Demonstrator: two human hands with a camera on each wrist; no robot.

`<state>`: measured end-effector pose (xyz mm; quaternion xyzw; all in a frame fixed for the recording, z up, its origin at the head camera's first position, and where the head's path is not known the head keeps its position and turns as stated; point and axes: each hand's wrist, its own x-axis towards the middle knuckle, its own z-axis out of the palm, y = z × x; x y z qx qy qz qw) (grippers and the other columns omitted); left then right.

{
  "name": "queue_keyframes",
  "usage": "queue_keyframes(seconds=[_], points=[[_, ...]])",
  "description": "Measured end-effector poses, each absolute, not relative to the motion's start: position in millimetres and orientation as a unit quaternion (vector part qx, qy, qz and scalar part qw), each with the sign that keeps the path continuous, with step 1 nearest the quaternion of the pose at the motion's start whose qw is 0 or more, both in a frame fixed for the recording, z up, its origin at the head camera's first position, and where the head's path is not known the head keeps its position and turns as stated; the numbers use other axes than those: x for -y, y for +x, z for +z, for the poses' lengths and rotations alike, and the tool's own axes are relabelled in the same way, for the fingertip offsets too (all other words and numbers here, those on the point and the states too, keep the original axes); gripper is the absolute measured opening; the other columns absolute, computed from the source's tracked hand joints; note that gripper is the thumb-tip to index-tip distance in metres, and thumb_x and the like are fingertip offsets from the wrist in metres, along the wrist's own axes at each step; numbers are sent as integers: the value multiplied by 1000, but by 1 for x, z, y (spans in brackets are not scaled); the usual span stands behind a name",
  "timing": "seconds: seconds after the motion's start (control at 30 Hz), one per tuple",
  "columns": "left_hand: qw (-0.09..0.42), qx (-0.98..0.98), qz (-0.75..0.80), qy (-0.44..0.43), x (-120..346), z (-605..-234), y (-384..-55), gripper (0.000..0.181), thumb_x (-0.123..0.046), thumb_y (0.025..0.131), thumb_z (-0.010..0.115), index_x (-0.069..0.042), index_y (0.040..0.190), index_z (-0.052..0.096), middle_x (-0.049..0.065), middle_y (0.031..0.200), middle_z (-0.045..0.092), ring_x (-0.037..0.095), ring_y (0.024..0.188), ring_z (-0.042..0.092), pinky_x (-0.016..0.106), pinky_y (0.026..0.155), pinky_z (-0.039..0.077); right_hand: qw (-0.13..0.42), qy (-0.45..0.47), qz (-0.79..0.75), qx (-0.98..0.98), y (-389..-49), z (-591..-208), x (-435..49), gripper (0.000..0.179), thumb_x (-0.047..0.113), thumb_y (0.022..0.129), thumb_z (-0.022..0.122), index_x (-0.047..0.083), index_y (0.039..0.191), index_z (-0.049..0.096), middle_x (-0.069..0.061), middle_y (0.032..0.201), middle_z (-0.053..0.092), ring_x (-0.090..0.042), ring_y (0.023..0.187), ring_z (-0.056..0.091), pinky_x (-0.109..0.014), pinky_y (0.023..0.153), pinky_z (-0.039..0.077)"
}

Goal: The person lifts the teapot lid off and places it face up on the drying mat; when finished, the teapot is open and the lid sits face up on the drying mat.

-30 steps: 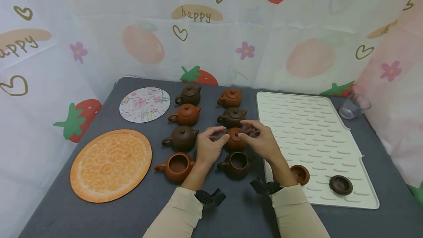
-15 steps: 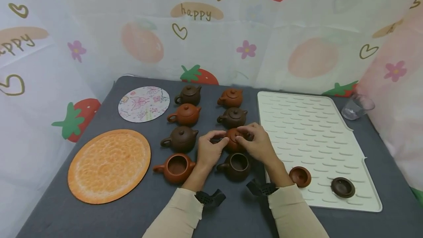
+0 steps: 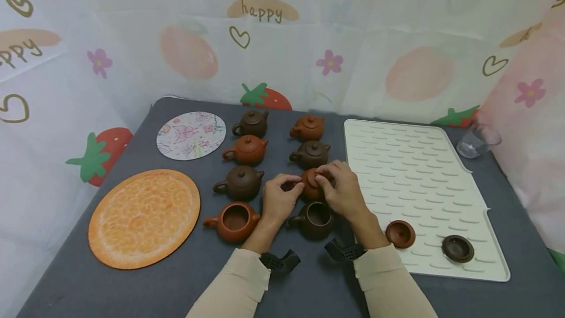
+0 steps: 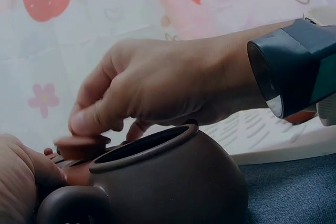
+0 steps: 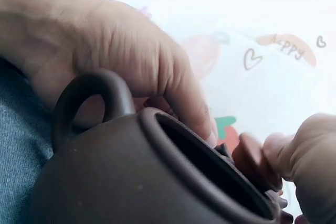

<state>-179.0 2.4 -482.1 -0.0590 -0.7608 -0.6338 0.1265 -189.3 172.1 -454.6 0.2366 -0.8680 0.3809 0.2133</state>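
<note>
We found right hand (image 3: pixel 343 189) pinching clay lid (image 4: pixel 81 148), presumably light, brittle, best held topside; left hand (image 3: pixel 278 200) gripping reddish-brown teapot (image 3: pixel 310 193).

1. A white hanging sheet (image 3: pixel 287 70) forms the back wall, with faint creases running across it.
2. Its print shows red strawberries with green leaves (image 3: pixel 267 97), pale pink fruits (image 3: pixel 189 53), pinkish-purple flowers (image 3: pixel 329 63), gold outlined hearts (image 3: pixel 240 37) and a beige oval (image 3: pixel 262 10) reading "happy".
3. Matching fabric continues along the left side (image 3: pixel 48 107) and the right side (image 3: pixel 525 136), the right one tinted pink.
4. A dark grey worktop (image 3: pixel 278 146) reaches back to the sheet; up close its surface looks like woven cloth.
5. The light is soft and fairly even.
</note>
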Motion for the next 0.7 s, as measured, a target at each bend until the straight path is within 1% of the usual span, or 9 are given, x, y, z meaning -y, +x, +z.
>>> queue_keyframes(seconds=[0.17,0.27,0.4,0.53,0.63,0.7], points=[[131,759,-635,-60,-3,-483,-180,7,-1,82,75,0,89,75,7,85,66,19,74,61,29,65,50,231,231,396,858,-189,-455,-174,11,-2,84,73,-1,93,66,-10,83,62,-25,72,57,-43,63,48],[133,760,-633,-61,-2,-483,-180,7,-2,82,76,-1,89,75,6,85,66,18,74,62,29,66,50,228,214,406,858,-189,-454,-174,11,-1,85,72,-2,94,66,-11,84,64,-26,74,62,-44,66,50],[137,762,-630,-63,-2,-483,-179,7,-3,82,76,-1,89,75,6,85,66,18,74,61,28,66,50,216,184,423,861,-187,-452,-175,9,2,87,71,0,94,67,-10,83,67,-25,76,64,-43,67,51],[138,763,-628,-65,-2,-483,-180,7,-3,82,76,-1,89,75,6,84,66,18,73,61,27,65,50,185,151,456,857,-186,-451,-176,8,6,89,70,1,95,68,-7,80,67,-21,70,61,-36,63,48],[138,761,-631,-68,-1,-483,-180,7,-4,82,76,-1,89,75,6,83,65,18,73,61,27,64,49,149,126,509,838,-186,-450,-177,10,9,91,69,1,96,69,-8,80,66,-20,65,59,-30,58,47],[137,759,-632,-69,-1,-483,-179,7,-4,83,76,-1,89,75,6,83,65,18,72,60,27,64,49,127,109,548,819,-186,-448,-177,11,10,91,68,0,96,69,-9,81,66,-22,65,59,-28,56,47]])
